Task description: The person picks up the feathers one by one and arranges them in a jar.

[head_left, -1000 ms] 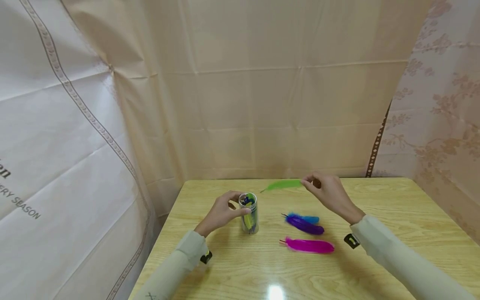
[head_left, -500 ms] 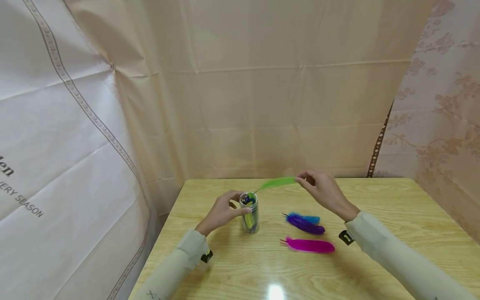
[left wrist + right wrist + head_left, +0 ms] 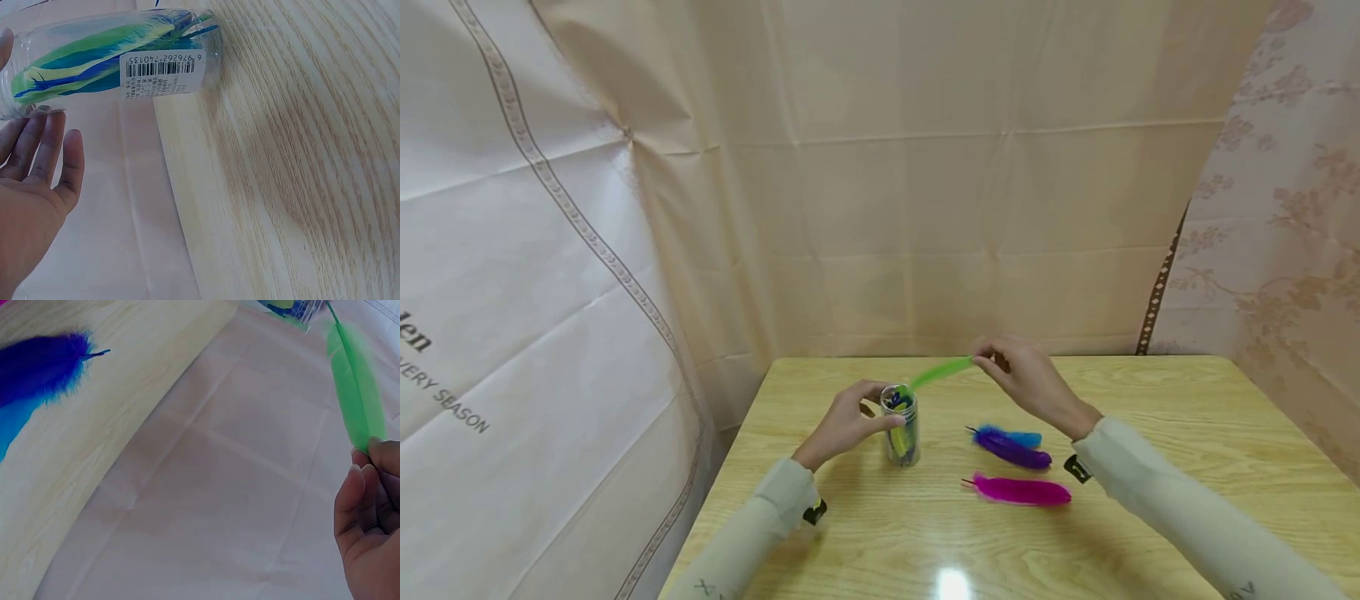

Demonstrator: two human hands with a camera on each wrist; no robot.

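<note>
A clear jar (image 3: pixel 912 450) with a barcode label (image 3: pixel 164 72) stands upright on the table, holding several green, yellow and blue feathers (image 3: pixel 94 56). My left hand (image 3: pixel 848 425) grips the jar near its rim, thumb on the near side and fingers behind. Between thumb and fingertips, my right hand (image 3: pixel 1030 379) pinches the tip of a bright green feather (image 3: pixel 942 372). This feather slants down to the left, its quill end at the jar's mouth; how far it reaches inside cannot be made out. In the right wrist view the pinched feather (image 3: pixel 356 387) shows whole, quill away from the hand.
On the wooden table (image 3: pixel 1150 417), right of the jar, a purple feather (image 3: pixel 1011 450) overlaps a blue feather (image 3: pixel 1028 438). A magenta feather (image 3: pixel 1022 491) lies nearer to me. Beige cloth (image 3: pixel 962 208) hangs behind the table, with white cloth (image 3: pixel 550 333) at the left.
My right hand has moved left with the green feather, bringing its quill end from beside the jar to the jar's mouth. The left hand and jar have stayed in place.
</note>
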